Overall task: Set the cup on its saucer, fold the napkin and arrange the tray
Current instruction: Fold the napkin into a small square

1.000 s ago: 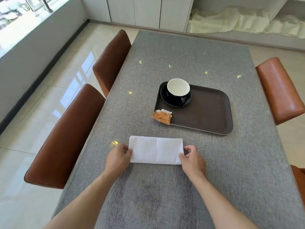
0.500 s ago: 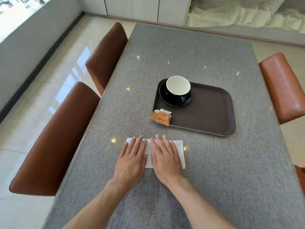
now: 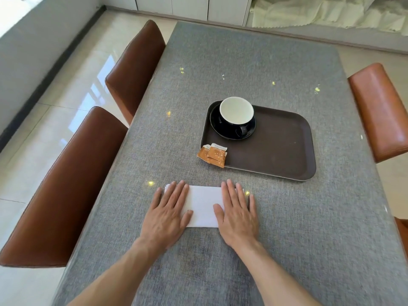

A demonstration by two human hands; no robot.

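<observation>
On the grey table (image 3: 254,54), one folded napkin (image 3: 204,206) lies at six o'clock under two flat palms, left hand (image 3: 169,214) and right hand (image 3: 239,215), fingers spread, now apart at its ends rather than side by side. At twelve: one tray (image 3: 276,146), one cup (image 3: 236,111) on one saucer (image 3: 218,125), two sachets (image 3: 213,154) on the tray's edge.

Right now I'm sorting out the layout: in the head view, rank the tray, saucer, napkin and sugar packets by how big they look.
1. tray
2. napkin, though partly under the hands and nearer the camera
3. saucer
4. sugar packets
</observation>
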